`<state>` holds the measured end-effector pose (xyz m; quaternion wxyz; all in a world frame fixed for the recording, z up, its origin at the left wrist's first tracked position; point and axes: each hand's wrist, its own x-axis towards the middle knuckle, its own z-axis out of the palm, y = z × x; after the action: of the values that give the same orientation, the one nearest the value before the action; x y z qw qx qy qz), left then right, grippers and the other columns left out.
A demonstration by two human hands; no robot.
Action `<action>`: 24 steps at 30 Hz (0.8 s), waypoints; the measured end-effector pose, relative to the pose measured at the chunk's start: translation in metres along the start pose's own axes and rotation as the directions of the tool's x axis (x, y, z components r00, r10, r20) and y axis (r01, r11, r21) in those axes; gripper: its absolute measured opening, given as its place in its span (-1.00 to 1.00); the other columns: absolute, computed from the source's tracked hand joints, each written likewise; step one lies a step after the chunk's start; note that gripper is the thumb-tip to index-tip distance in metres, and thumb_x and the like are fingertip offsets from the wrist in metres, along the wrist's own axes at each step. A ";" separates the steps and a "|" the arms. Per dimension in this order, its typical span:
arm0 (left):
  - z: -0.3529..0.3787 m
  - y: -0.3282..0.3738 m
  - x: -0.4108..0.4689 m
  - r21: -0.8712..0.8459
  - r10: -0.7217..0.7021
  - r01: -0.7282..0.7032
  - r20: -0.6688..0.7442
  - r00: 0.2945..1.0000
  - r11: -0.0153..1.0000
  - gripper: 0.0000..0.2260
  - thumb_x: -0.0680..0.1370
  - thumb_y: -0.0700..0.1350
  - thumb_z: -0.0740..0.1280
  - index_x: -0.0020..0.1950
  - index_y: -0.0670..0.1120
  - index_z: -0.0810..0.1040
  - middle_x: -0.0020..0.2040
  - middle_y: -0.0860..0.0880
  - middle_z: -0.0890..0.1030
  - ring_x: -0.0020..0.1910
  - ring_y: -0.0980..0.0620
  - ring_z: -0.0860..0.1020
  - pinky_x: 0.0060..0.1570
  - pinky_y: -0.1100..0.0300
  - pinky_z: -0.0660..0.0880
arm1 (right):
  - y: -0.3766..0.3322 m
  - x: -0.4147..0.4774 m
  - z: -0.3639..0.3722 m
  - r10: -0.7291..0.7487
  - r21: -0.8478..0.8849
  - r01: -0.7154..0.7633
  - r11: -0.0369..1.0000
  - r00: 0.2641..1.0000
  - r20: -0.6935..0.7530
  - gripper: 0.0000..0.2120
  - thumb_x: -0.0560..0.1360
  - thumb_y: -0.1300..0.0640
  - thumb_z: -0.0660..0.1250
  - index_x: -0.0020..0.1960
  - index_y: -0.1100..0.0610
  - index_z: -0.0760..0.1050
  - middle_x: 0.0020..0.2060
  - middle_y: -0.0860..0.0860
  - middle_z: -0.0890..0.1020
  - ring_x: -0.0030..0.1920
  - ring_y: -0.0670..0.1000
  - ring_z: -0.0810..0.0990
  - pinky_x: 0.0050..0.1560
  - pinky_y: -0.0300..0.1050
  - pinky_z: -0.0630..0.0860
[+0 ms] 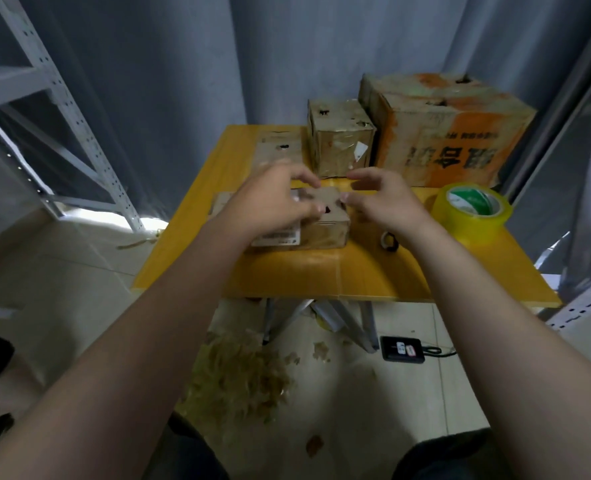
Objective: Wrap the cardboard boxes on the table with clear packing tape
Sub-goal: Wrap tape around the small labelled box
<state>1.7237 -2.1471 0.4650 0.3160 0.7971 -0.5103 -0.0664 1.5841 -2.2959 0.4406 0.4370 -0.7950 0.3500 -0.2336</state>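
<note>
Both bare forearms reach over the yellow table (322,275). Left hand (273,199) rests on the small cardboard box (325,223), fingers curled; right hand (384,199) hovers spread beside it. Tape roll (472,213) sits right of that hand.

Head-worn view — steeply down onto table (322,275)

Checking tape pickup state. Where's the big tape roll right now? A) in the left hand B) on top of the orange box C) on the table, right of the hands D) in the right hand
C: the tape roll sits on the yellow table, beyond the right hand, untouched by either hand.
</note>
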 end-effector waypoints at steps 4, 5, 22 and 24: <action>0.014 -0.013 0.005 0.161 -0.009 -0.030 0.239 0.971 0.986 -0.54 0.48 0.00 0.56 0.34 0.28 0.56 0.56 0.20 0.32 0.56 -0.01 0.23 0.55 -0.29 0.10 | 0.001 -0.002 -0.020 -0.009 -0.154 -0.009 0.988 0.993 -0.115 -0.86 0.59 0.06 0.44 0.15 -0.02 0.63 0.13 -0.07 0.63 0.17 -0.03 0.56 0.11 -0.12 0.46; 0.016 -0.015 0.008 0.173 -0.027 -0.018 0.253 0.967 0.985 -0.54 0.49 -0.03 0.55 0.34 0.28 0.56 0.58 0.21 0.30 0.58 0.00 0.22 0.55 -0.34 0.02 | 0.003 -0.004 -0.028 0.007 -0.201 -0.031 0.979 0.993 -0.118 -0.89 0.59 0.06 0.44 0.11 -0.02 0.63 0.09 -0.06 0.63 0.14 -0.01 0.56 0.10 -0.11 0.45; 0.050 0.035 0.033 0.048 -0.034 0.027 0.145 0.989 0.998 -0.59 0.55 -0.10 0.40 0.36 0.10 0.39 0.43 0.03 0.39 0.45 -0.05 0.39 0.59 -0.26 -0.25 | 0.054 -0.011 -0.083 0.168 -0.684 -0.303 0.664 0.951 -0.258 -0.47 0.53 0.35 0.21 0.44 -0.01 0.31 0.32 0.18 0.50 0.45 0.36 0.25 0.42 0.38 0.09; 0.053 0.037 0.034 0.026 -0.023 0.020 0.127 0.992 0.999 -0.60 0.54 -0.11 0.39 0.35 0.11 0.44 0.40 0.03 0.43 0.44 -0.06 0.41 0.60 -0.25 -0.16 | 0.060 -0.012 -0.085 0.169 -0.651 -0.304 0.695 0.950 -0.263 -0.39 0.50 0.38 0.23 0.46 -0.07 0.29 0.24 0.18 0.57 0.42 0.33 0.32 0.41 0.35 0.08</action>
<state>1.6882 -2.2098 0.4514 0.2724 0.8004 -0.5216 -0.1140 1.4977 -2.3549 0.4315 0.1056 -0.8226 0.5494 -0.1015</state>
